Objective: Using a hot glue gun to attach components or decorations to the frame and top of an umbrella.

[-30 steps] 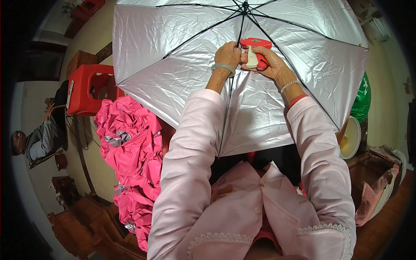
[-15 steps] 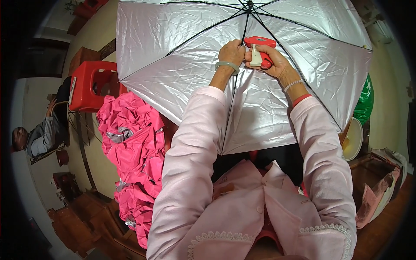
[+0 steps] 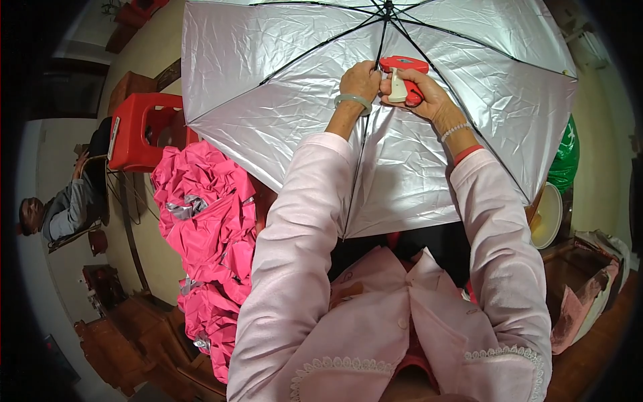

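An opened umbrella [image 3: 281, 117] with a silver lining lies spread before me, its underside up and its black ribs meeting at a hub near the top of the view. My left hand [image 3: 359, 82], a pale bangle at its wrist, is closed on one umbrella rib [image 3: 380, 48] and the cloth beside it. Right next to it, my right hand [image 3: 434, 98] grips a red tagging gun [image 3: 404, 64] with a white trigger. The gun's nose points left at the rib, close to my left fingers. Whether it touches the rib is hidden.
Crumpled pink cloth with silver patches [image 3: 207, 228] is heaped at the left, beside a red plastic stool [image 3: 134, 134]. A seated person [image 3: 70, 201] is farther left. To the right are a green plastic bag [image 3: 566, 157], a white bowl [image 3: 549, 216] and a worn open box [image 3: 586, 288].
Almost nothing differs. The hands, tagging gun and umbrella sit a few pixels farther right in the view, with the same grips.
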Available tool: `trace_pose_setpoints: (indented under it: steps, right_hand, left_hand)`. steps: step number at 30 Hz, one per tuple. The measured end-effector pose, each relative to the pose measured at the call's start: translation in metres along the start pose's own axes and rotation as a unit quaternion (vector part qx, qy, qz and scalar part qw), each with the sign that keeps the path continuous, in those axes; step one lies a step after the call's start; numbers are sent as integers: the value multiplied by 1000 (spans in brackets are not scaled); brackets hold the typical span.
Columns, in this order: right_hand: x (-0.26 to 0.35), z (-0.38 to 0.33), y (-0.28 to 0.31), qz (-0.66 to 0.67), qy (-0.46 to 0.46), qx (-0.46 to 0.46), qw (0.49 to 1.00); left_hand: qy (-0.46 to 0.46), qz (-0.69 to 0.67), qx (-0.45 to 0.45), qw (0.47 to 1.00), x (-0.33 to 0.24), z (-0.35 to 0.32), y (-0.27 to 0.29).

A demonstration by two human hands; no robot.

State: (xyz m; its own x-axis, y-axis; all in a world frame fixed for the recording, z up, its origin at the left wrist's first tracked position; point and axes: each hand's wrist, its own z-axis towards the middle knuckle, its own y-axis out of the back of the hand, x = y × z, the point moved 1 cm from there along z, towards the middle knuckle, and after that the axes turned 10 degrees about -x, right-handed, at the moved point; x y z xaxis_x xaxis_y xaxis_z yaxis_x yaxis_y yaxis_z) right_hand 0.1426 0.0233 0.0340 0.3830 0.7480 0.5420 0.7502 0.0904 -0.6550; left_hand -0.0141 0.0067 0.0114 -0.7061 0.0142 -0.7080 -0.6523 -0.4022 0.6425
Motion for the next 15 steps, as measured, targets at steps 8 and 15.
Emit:
trace_pose_setpoints:
  steps: [8,15]
  right_hand:
    - [0,0,-1,8,-6,-16,1000]
    - [0,1,1,-6,-2,-5,1000]
  left_hand:
    - [-5,9,-2,1000,2,0,-1]
    - [-13,6,-7,1000,2,1,-1]
